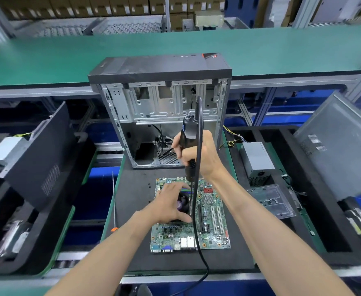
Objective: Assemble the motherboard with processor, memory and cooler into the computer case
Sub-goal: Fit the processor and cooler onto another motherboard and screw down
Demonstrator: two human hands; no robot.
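A green motherboard (212, 221) lies flat on the black mat (132, 231) in front of me. A black fan cooler (182, 202) sits on its left half. My left hand (172, 202) lies over the cooler with fingers curled around its sides. My right hand (198, 153) grips a black electric screwdriver (187, 142) held upright, its tip down at the cooler's far right corner. The screwdriver's black cable (196, 210) loops down across the board. Behind the board stands the open computer case (162, 116), its metal interior facing me.
A long thin screwdriver with an orange handle (113, 201) lies along the mat's left edge. A grey power supply (256, 159) and a clear plastic tray (271, 201) sit on the right. Dark side panels (36, 154) lean in trays at left and right. A green shelf (68, 58) runs behind.
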